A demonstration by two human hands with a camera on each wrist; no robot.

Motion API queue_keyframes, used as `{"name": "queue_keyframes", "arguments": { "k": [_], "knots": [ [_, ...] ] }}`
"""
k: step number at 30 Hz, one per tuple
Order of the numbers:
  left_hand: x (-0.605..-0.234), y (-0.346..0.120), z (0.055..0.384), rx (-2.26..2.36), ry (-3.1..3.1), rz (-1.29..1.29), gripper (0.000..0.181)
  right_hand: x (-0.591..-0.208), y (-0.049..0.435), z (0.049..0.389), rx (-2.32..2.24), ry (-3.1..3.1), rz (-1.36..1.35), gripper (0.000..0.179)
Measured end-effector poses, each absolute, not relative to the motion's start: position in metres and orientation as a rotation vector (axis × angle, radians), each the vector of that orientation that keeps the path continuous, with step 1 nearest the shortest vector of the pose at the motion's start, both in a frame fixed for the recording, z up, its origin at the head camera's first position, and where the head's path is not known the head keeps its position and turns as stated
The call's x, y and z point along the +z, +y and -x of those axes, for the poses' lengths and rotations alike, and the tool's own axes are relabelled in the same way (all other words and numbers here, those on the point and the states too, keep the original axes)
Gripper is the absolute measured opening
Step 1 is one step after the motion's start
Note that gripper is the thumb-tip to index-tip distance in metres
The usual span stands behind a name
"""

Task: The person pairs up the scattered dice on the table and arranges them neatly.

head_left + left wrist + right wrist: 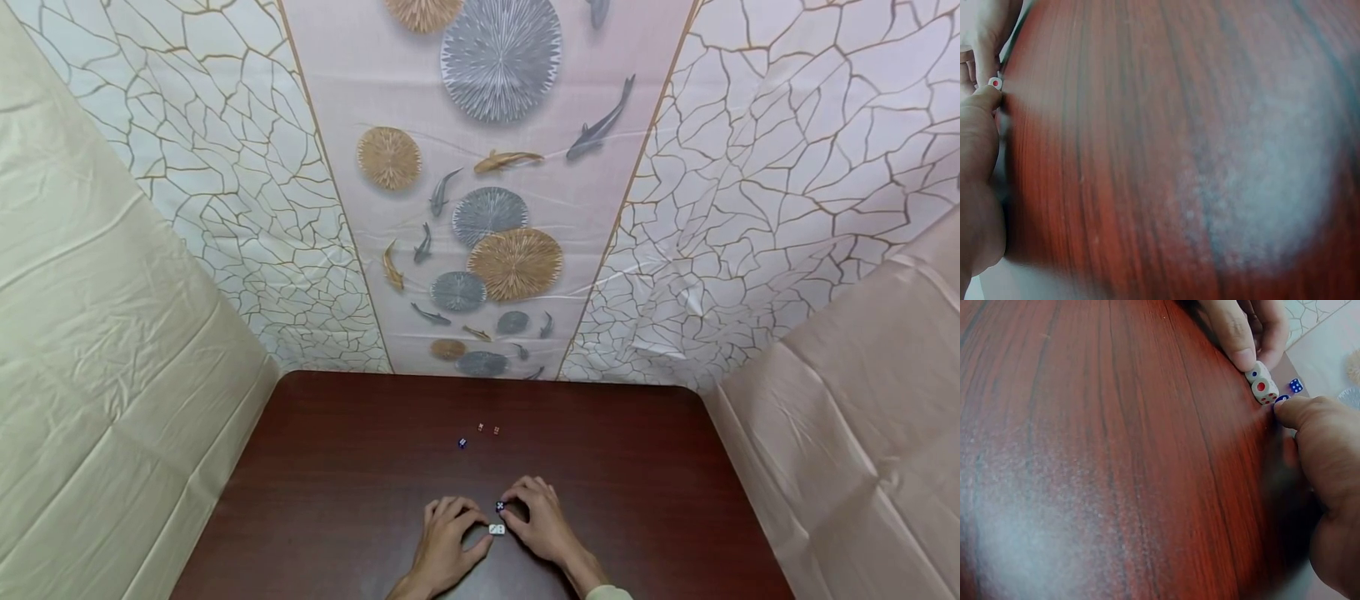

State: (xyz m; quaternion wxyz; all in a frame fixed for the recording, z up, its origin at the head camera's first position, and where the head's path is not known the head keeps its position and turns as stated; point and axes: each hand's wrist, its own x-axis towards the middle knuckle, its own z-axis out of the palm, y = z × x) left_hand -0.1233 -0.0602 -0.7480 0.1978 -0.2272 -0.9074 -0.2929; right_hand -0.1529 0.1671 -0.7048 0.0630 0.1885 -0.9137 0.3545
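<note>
Two white dice (497, 529) sit side by side on the table, with red and blue pips visible in the right wrist view. My left hand (448, 542) pinches the left white die (1254, 374) between thumb and index finger. Just beyond the pair, my right hand (542, 518) holds a dark blue die (500, 506) with white pips between thumb and index fingertip. The right thumb hides much of that blue die (1281, 399) in the right wrist view. Only one white die (995, 83) shows in the left wrist view, at the left thumb tip.
Farther back on the dark red-brown table (337, 467) lie another blue die (462, 443) and two small reddish dice, one on the left (481, 427) and one on the right (497, 431). A patterned cloth (480, 250) hangs behind the table, with plain cloths at both sides.
</note>
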Motion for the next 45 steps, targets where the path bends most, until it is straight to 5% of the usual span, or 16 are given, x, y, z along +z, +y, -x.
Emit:
{"name": "queue_keyframes", "arguments": {
  "k": [45],
  "knots": [
    [-0.7436,-0.0610,0.1234,-0.853,-2.544,0.644,0.028,-0.7108,0.1685,0.1508,1.066,-2.744,-0.560,0.019]
  ]
}}
